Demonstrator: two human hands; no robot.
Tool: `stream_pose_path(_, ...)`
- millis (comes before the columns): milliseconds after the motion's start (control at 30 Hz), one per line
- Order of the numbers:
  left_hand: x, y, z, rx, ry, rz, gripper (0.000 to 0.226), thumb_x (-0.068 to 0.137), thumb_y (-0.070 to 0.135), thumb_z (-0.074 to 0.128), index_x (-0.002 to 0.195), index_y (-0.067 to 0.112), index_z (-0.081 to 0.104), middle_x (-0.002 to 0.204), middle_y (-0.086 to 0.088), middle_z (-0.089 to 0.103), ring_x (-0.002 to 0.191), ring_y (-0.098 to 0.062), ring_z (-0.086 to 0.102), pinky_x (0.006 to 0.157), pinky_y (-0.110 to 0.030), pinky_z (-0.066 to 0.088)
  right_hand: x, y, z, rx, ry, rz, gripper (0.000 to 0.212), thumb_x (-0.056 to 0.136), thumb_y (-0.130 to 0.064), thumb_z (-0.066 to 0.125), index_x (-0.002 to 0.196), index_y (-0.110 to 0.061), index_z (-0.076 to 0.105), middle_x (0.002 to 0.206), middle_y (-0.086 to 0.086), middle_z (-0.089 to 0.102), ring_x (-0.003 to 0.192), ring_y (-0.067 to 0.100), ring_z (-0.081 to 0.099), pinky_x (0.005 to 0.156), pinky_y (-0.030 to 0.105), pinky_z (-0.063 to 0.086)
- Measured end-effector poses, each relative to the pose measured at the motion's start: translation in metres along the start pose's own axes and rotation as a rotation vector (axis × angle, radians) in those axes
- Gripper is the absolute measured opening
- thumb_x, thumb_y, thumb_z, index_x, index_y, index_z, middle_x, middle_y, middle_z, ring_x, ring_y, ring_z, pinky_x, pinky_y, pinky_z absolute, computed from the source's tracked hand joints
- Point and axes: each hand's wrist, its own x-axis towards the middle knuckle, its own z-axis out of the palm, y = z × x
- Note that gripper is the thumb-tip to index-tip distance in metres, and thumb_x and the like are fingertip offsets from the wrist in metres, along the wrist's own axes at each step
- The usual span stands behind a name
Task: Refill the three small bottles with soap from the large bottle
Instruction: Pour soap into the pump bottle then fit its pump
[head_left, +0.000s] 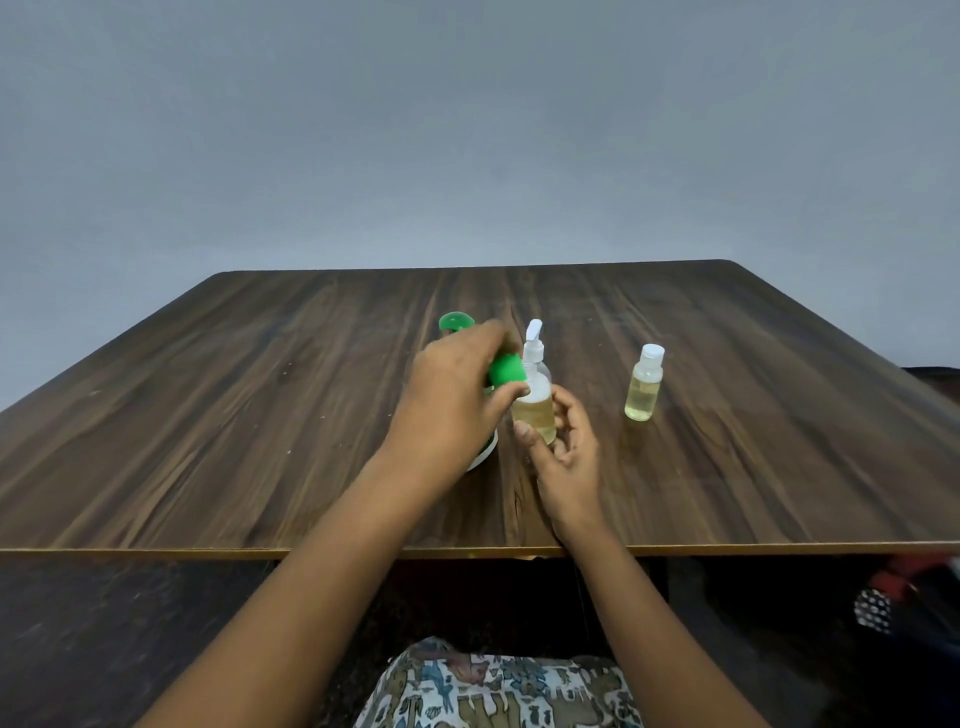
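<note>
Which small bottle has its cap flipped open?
The held bottle, in the right hand: its white flip lid stands upright. The lone bottle further right has its lid shut.

Left grip (452, 395) curled over the large bottle (485, 449), thumb and fingers round its green top (506, 370) — only the white base and another green part (456, 322) showing past the knuckles. Right grip (569, 457) pinching a small bottle (535, 410) just beside it, flip cap (534, 332) open, yellowish soap partway up. Second small bottle (644, 387) upright on the wooden table (260, 415) — capped, apart to the right.
</note>
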Motion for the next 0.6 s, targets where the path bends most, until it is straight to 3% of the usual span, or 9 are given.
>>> stream_pose_path(133, 0.024, 0.017, 0.006, 0.388, -0.245, 0.046, 0.024, 0.091, 0.026, 0.060, 0.113, 0.016, 0.057, 0.106, 0.001, 0.059, 0.093, -0.019, 0.056, 0.065, -0.026, 0.031, 0.000, 0.000, 0.000, 0.009, 0.004, -0.008, 0.043, 0.077, -0.013, 0.069, 0.116, -0.024, 0.054, 0.122, 0.016, 0.059, 0.108, 0.020, 0.061, 0.091, 0.028, 0.049)
stream_pose_path(200, 0.032, 0.022, 0.008, 0.497, -0.295, 0.042, 0.024, 0.096, 0.028, 0.052, 0.116, 0.016, 0.056, 0.108, -0.001, 0.055, 0.094, -0.021, 0.057, 0.063, -0.029, 0.030, 0.001, 0.000, -0.001, 0.007, 0.011, -0.021, 0.043, 0.077, -0.013, 0.069, 0.115, -0.025, 0.055, 0.122, 0.016, 0.059, 0.108, 0.019, 0.061, 0.089, 0.026, 0.049)
stream_pose_path(367, 0.040, 0.024, 0.012, 0.520, -0.349, 0.022, 0.021, 0.098, 0.026, 0.048, 0.110, 0.011, 0.058, 0.106, -0.005, 0.050, 0.089, -0.023, 0.058, 0.062, -0.028, 0.032, 0.000, -0.002, 0.000, 0.036, 0.022, -0.034, 0.042, 0.077, -0.012, 0.070, 0.115, -0.024, 0.056, 0.121, 0.016, 0.059, 0.106, 0.017, 0.062, 0.087, 0.023, 0.049)
stream_pose_path(600, 0.061, 0.022, 0.023, 0.514, -0.610, 0.007, 0.022, 0.097, 0.022, 0.052, 0.106, 0.004, 0.062, 0.110, -0.012, 0.057, 0.098, -0.026, 0.058, 0.071, -0.028, 0.036, -0.001, -0.003, -0.001, 0.064, 0.013, -0.020, 0.043, 0.081, -0.005, 0.070, 0.117, -0.021, 0.055, 0.122, 0.017, 0.059, 0.107, 0.017, 0.063, 0.087, 0.022, 0.049)
